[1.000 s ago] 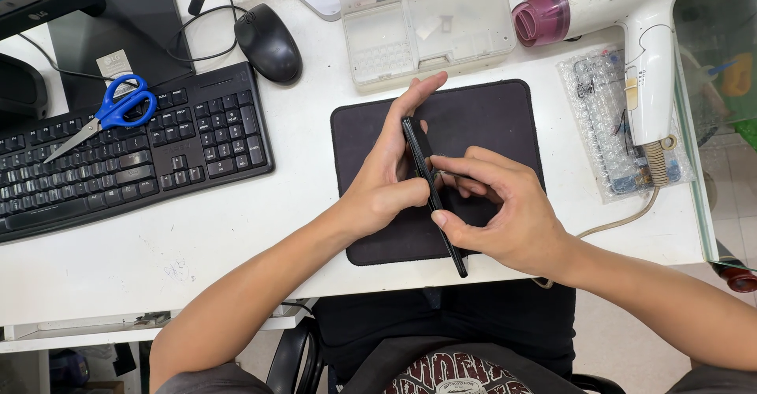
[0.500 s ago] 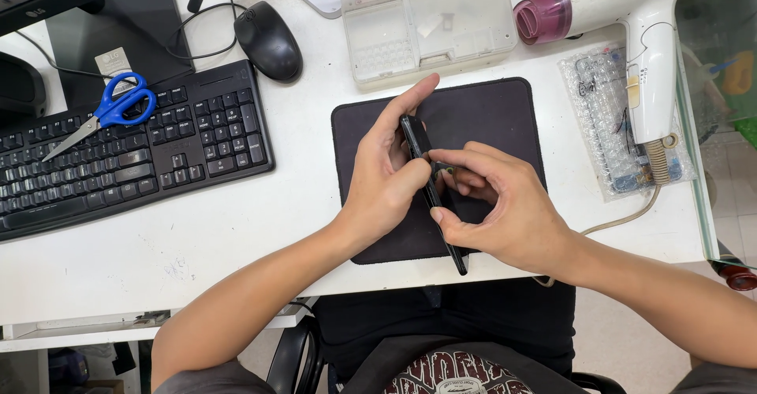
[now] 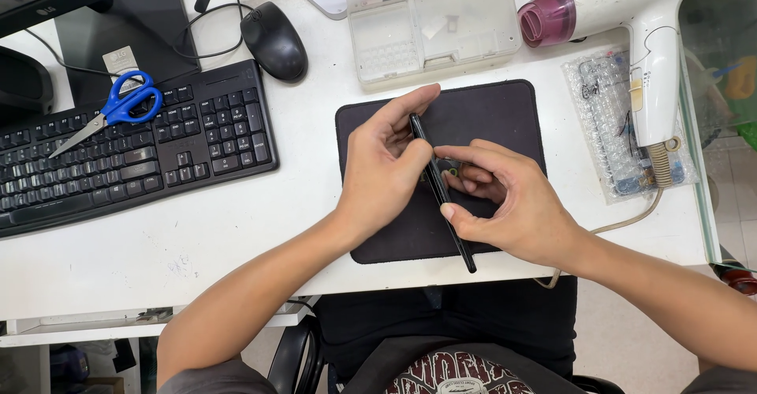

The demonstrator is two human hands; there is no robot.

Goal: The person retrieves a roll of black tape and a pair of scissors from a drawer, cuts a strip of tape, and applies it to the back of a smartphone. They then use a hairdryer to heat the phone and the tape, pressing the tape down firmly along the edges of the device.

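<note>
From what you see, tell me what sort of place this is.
Probably a small repair desk: a black keyboard and mouse, a clear compartment box, a hair dryer, and a black work mat.

Thin black phone, held on edge so you only see its slim side, running diagonally between both hands, top end by the left fingertips, bottom end poking past the right thumb.

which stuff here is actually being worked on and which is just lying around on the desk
In hand: thin black slab device, held on edge by left hand and right hand, over the black mat.

Lying about: blue-handled scissors on the keyboard, mouse, clear plastic case, hair dryer, bubble-wrapped parts.
</note>
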